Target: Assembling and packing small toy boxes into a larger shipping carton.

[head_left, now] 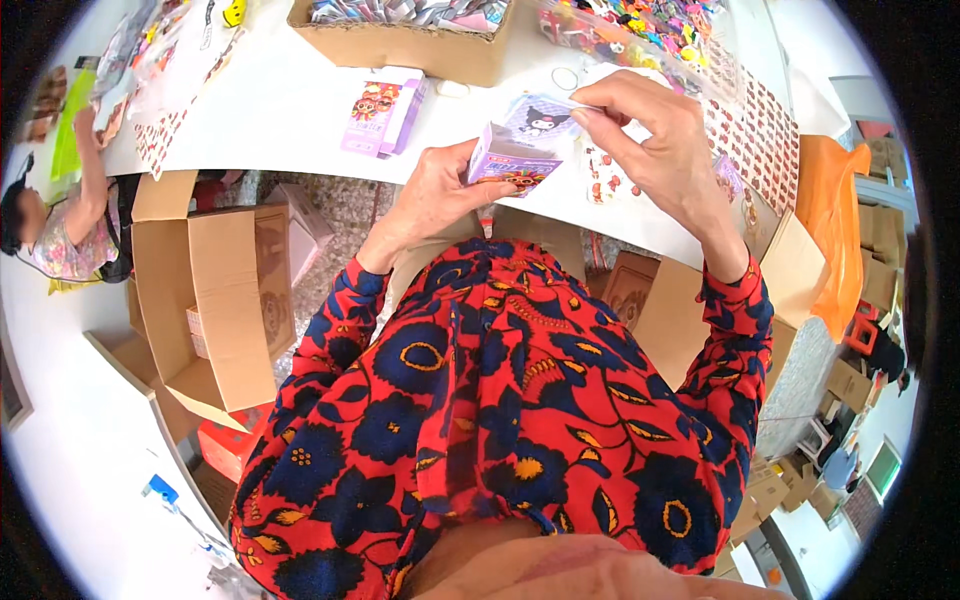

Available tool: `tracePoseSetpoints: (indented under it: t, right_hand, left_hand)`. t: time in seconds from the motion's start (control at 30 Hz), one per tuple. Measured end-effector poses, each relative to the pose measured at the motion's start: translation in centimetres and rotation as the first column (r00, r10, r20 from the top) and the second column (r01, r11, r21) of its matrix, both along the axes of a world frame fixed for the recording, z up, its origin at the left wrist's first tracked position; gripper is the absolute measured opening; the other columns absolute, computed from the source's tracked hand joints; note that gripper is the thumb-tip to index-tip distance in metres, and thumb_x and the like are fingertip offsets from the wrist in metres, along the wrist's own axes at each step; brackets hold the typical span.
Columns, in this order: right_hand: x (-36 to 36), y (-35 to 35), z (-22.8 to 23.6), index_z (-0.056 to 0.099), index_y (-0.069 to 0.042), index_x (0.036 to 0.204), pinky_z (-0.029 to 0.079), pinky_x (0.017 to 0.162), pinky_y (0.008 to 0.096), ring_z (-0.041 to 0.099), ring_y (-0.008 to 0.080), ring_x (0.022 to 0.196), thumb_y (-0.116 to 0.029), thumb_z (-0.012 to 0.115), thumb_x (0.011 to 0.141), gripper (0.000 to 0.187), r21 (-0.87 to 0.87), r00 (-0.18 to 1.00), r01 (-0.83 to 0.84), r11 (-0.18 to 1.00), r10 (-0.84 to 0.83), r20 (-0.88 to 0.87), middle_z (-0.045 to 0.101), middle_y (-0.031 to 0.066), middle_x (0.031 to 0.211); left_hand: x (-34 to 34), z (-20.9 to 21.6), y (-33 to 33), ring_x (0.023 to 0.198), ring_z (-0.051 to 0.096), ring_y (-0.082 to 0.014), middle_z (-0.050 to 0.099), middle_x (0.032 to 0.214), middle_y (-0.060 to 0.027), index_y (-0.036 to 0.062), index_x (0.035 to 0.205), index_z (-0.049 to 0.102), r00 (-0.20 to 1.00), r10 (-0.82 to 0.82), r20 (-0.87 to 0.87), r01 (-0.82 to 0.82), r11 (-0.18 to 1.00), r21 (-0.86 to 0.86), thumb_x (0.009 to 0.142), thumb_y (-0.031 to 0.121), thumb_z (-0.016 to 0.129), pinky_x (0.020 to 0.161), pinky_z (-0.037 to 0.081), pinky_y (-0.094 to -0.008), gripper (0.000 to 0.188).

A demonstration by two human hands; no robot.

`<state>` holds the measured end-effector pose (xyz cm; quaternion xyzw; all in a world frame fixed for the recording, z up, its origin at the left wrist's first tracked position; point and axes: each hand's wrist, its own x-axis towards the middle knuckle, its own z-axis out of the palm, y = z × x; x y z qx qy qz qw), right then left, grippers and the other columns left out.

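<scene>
My left hand [435,192] grips a small purple printed box [516,168] near the table's front edge, thumb across its front and fingers behind. The box's top is open. Right above that opening is a small lavender packet [535,118] with a cartoon figure on it; whether its lower end sits inside the box I cannot tell. My right hand [655,140] pinches the packet's right edge between thumb and forefinger. Left of my left hand, a second purple and white box [382,112] lies on the white table [250,110].
At the back stands a cardboard carton [400,45] full of small packets. A clear tub [630,40] of colourful trinkets is right of it. Sticker sheets [750,130] cover the right side. Open cartons [215,300] stand below the table, and another person [75,220] works at far left.
</scene>
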<state>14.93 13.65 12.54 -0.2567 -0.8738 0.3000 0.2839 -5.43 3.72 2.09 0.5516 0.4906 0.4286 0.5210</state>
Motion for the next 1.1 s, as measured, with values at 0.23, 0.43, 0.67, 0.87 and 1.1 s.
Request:
tracePoseSetpoints:
  t: [0.23, 0.43, 0.67, 0.87, 1.1]
  right_hand:
    - [-0.2, -1.3, -2.4, 0.064, -0.002, 0.084, 0.049, 0.057, 0.0261, 0.059, 0.0161, 0.066, 0.0, 0.066, 0.075, 0.009, 0.18, 0.997, 0.075, 0.981, -0.072, -0.022, 0.06, 0.0071, 0.081]
    - [1.0, -2.0, -4.3, 0.064, -0.004, 0.087, 0.05, 0.058, 0.0261, 0.059, 0.0167, 0.07, -0.001, 0.067, 0.074, 0.013, 0.313, 0.997, 0.054, 0.948, -0.034, -0.069, 0.06, 0.0057, 0.088]
    - [6.4, 4.1, -7.6, 0.065, -0.007, 0.095, 0.049, 0.065, 0.0268, 0.059, 0.0164, 0.074, -0.007, 0.06, 0.082, 0.014, -0.056, 0.912, 0.41, 0.91, -0.409, 0.026, 0.063, 0.0061, 0.095]
    - [11.8, 9.1, -16.1, 0.063, -0.011, 0.098, 0.051, 0.07, 0.0373, 0.062, 0.024, 0.085, -0.015, 0.066, 0.077, 0.022, 0.377, 0.758, 0.373, 0.848, -0.512, 0.403, 0.062, 0.0068, 0.101]
    - [10.5, 9.6, -16.3, 0.053, -0.013, 0.101, 0.051, 0.072, 0.0398, 0.059, 0.0256, 0.095, -0.017, 0.068, 0.073, 0.032, 0.406, 0.768, 0.226, 0.885, -0.418, 0.484, 0.058, 0.0042, 0.102]
  left_hand:
    - [0.2, 0.7, -0.3, 0.079, 0.057, -0.006, 0.067, 0.088, -0.0033, -0.001, 0.106, 0.062, 0.993, -0.07, 0.089, 0.074, 0.997, -0.035, 0.08, 0.008, 0.068, 0.071, 0.048, -0.0238, 0.028]
    - [0.6, 0.0, -0.6, 0.081, 0.057, -0.0065, 0.066, 0.093, -0.0032, 0.0001, 0.109, 0.061, 0.986, -0.118, 0.118, 0.131, 0.986, -0.106, 0.08, 0.008, 0.069, 0.073, 0.048, -0.0235, 0.031]
    - [1.5, -0.1, -0.2, 0.084, 0.057, -0.0073, 0.066, 0.095, -0.0043, 0.0002, 0.11, 0.06, 0.991, -0.129, 0.046, 0.134, 0.981, -0.141, 0.079, 0.011, 0.07, 0.074, 0.048, -0.0251, 0.034]
    - [1.7, -1.1, -0.2, 0.083, 0.057, -0.0073, 0.066, 0.093, -0.0049, 0.0006, 0.109, 0.06, 0.993, -0.115, 0.021, 0.117, 0.981, -0.154, 0.079, 0.011, 0.07, 0.074, 0.048, -0.0249, 0.034]
    - [1.9, -1.2, -0.2, 0.08, 0.057, -0.0071, 0.066, 0.092, -0.0045, 0.0003, 0.107, 0.061, 0.993, -0.115, -0.02, 0.112, 0.988, -0.105, 0.079, 0.012, 0.07, 0.071, 0.048, -0.024, 0.032]
